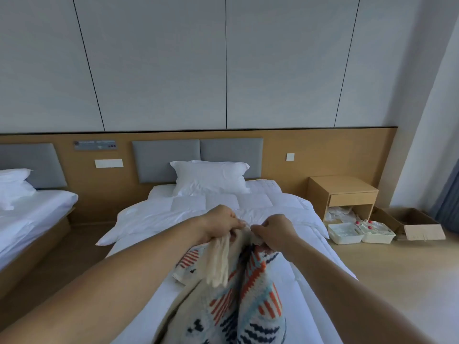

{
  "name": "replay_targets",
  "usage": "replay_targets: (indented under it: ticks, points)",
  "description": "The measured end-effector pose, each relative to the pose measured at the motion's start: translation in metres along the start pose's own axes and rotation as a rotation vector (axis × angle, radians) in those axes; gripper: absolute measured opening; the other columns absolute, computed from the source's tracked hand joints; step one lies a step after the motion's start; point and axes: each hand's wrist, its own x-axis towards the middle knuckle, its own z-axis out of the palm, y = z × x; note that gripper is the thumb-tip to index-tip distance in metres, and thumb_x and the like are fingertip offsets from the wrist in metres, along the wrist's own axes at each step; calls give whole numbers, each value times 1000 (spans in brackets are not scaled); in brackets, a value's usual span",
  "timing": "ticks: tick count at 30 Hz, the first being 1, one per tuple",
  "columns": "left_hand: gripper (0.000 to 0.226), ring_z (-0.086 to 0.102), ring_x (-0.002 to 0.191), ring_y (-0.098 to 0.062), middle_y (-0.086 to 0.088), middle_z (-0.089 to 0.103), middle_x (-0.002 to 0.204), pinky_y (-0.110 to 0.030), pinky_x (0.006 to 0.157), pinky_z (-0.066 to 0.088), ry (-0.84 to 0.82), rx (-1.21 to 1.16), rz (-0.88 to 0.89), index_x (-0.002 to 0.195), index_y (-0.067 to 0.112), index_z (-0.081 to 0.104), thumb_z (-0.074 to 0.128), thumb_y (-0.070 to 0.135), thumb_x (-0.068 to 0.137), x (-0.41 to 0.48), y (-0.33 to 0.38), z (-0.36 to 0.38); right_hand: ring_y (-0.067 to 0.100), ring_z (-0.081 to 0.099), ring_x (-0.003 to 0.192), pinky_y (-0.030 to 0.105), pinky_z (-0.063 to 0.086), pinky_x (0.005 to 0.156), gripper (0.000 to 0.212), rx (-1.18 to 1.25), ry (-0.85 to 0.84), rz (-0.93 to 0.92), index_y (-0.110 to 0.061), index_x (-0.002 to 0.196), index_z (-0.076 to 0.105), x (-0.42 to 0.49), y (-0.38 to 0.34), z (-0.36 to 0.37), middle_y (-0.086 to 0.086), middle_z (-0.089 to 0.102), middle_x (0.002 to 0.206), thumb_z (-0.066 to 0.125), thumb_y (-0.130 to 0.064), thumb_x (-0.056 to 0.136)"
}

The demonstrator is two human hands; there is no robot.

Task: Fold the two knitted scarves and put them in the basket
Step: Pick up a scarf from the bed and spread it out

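The scarf [258, 309] runs off frame at 6 o'clock. The left hand [221, 224] and right hand [275, 232] pinch its top edge above the white bed [273, 202], with a nightstand [342, 194] at 3 o'clock.

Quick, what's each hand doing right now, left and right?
Left hand: closed, gripping the patterned scarf by its fringed end.
Right hand: closed, pinching the scarf's top edge beside it.

Scarf [250, 294] on bed [285, 202], nightstand [342, 192] right, pillow [211, 177] behind.
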Motion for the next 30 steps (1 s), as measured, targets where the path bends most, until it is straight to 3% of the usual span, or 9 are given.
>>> replay_targets:
  ticks: [4, 8, 12, 16, 19, 21, 24, 26, 30]
  points:
    - [36, 56, 54, -15, -6, 64, 61, -25, 56, 45, 82, 62, 78, 72, 6, 65, 56, 31, 97, -4, 11, 7, 26, 67, 53, 31, 61, 61, 39, 124, 31, 20, 6, 87, 68, -1, -20, 2, 16, 72, 66, 65, -32, 90]
    - [35, 48, 55, -14, -7, 58, 67, -25, 55, 41, 115, 82, 66, 73, 6, 62, 56, 32, 96, -10, 15, 2, 33, 68, 56, 45, 62, 64, 28, 338, -28, 61, 14, 87, 67, -9, -28, -3, 26, 72, 73, 71, -14, 86]
    - [30, 48, 61, -16, -1, 53, 63, -26, 59, 41, 75, 60, 16, 58, 14, 53, 59, 24, 87, -17, 22, 7, 34, 67, 56, 50, 61, 69, 25, 305, -82, 106, 18, 92, 69, -12, -34, -1, 29, 71, 75, 55, -2, 88]
    - [28, 47, 62, -17, 0, 50, 61, -29, 59, 37, -40, 206, 34, 61, 12, 56, 68, 36, 69, -24, 18, 4, 42, 66, 63, 52, 60, 67, 23, 434, -184, 105, 16, 88, 62, -18, -34, -5, 32, 67, 76, 41, 5, 86]
    - [28, 40, 57, -14, 0, 44, 60, -28, 56, 30, 2, 439, 73, 67, 9, 56, 76, 29, 71, -22, 15, 6, 41, 62, 65, 55, 59, 73, 26, 516, -283, 82, 13, 92, 59, -21, -33, -5, 25, 62, 75, 39, 0, 84]
    - [37, 37, 54, -13, 0, 41, 56, -27, 54, 29, 73, 558, 124, 65, 9, 54, 77, 37, 73, -20, 13, 5, 40, 65, 71, 53, 56, 80, 33, 477, -330, 62, 13, 97, 61, -20, -34, -5, 25, 67, 83, 39, -8, 84]
    - [34, 41, 59, -15, -4, 45, 61, -29, 57, 32, 62, 596, 166, 64, 8, 56, 73, 33, 79, -19, 8, -9, 34, 72, 88, 47, 51, 89, 44, 389, -405, 27, 6, 105, 66, -19, -32, -12, 19, 75, 95, 35, -18, 84]
    - [28, 44, 62, -14, -6, 51, 67, -30, 60, 36, 34, 561, 197, 71, 4, 62, 69, 28, 84, -22, 7, -24, 31, 73, 91, 42, 51, 87, 46, 415, -441, -10, 3, 106, 68, -19, -30, -18, 16, 76, 96, 34, -19, 85]
    - [16, 59, 78, -10, 0, 70, 89, -17, 67, 44, 9, 604, 249, 99, 10, 73, 65, 20, 89, -34, 23, -60, 26, 66, 82, 33, 49, 71, 28, 375, -172, -203, -5, 99, 73, -10, -29, -25, 9, 75, 93, 49, -18, 91]
